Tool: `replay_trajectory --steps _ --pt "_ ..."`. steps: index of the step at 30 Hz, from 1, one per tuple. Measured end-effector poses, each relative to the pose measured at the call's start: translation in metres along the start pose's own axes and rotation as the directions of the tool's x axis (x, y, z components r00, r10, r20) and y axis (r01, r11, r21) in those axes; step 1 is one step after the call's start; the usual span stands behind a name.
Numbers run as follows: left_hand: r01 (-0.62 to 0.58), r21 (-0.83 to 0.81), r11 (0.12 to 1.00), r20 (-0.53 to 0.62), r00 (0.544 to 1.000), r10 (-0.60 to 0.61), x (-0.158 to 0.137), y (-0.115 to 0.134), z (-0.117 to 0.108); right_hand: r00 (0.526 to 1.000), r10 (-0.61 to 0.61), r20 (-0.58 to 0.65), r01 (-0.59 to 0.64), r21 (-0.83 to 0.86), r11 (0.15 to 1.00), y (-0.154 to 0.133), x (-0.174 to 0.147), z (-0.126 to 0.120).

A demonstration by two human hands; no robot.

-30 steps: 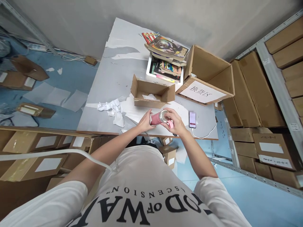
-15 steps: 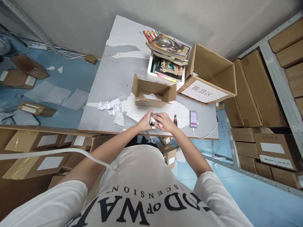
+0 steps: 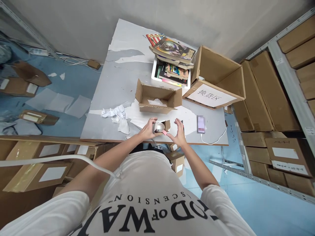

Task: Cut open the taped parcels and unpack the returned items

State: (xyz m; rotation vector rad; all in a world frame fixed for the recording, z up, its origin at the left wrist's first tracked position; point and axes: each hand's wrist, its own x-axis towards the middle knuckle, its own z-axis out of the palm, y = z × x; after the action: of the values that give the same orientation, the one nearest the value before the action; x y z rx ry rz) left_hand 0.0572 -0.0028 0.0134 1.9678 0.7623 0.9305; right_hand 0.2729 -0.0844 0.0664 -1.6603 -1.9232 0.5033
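A small cardboard box sits near the front edge of the table. In it lies a shiny, rounded silver piece, whose exact kind I cannot make out. A pink strip sticks out beside it. My left hand grips the left side of the small box, thumb and fingers around it. On the other side my right hand is open, thumb and fingers spread apart, the thumb tip close to the pink strip. A red and black utility knife is partly hidden behind the right hand.
Behind the hands stands an open cardboard box with white paper inside. Crumpled paper lies to the left, a phone on a cable to the right. Farther back are a book-filled white bin and a large labelled carton.
My right hand has lifted off the silver piece and moved right, its fingers spreading. The silver piece and the small box around it now show. My left hand stays at the left side.
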Motion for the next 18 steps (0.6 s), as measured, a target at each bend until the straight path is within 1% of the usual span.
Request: replay_trajectory --steps 1,2,4,7,10,12,15,17,18 --pt "-0.002 0.016 1.0 0.015 1.0 0.001 -0.001 0.0 0.0 1.0 0.019 -0.009 -0.018 0.056 0.998 0.001 -0.004 0.004" --pt "0.0 0.031 1.0 0.037 0.999 -0.002 -0.002 0.001 -0.001 1.0 0.003 0.015 -0.005 0.095 0.995 0.001 -0.007 0.008" --pt "0.012 0.058 0.998 0.092 0.996 -0.017 -0.004 0.004 -0.005 0.993 -0.081 0.087 0.07 0.13 0.989 0.001 -0.006 0.014" --pt "0.024 0.071 0.997 0.157 0.987 -0.035 -0.004 0.009 -0.012 0.974 -0.179 0.139 0.161 0.128 0.979 0.001 0.006 0.016" --pt "0.029 0.047 0.998 0.192 0.981 -0.038 -0.001 0.011 -0.015 0.955 -0.233 0.184 0.21 0.133 0.969 0.001 0.023 0.017" --pt "0.076 0.01 0.997 0.178 0.981 -0.077 0.001 0.011 -0.012 0.958 -0.215 0.188 0.194 0.124 0.973 0.0 0.031 0.021" --pt "0.188 -0.088 0.978 0.096 0.979 -0.179 0.0 0.007 -0.005 0.974 -0.134 0.184 0.131 0.027 0.991 -0.004 0.038 0.03" --pt "0.219 -0.156 0.963 0.087 0.974 -0.207 -0.003 0.005 -0.001 0.965 -0.121 0.234 0.142 -0.073 0.987 -0.009 0.041 0.032" --pt "0.224 -0.184 0.957 0.097 0.973 -0.209 -0.004 0.004 0.0 0.951 -0.134 0.277 0.173 -0.12 0.978 -0.012 0.043 0.032"
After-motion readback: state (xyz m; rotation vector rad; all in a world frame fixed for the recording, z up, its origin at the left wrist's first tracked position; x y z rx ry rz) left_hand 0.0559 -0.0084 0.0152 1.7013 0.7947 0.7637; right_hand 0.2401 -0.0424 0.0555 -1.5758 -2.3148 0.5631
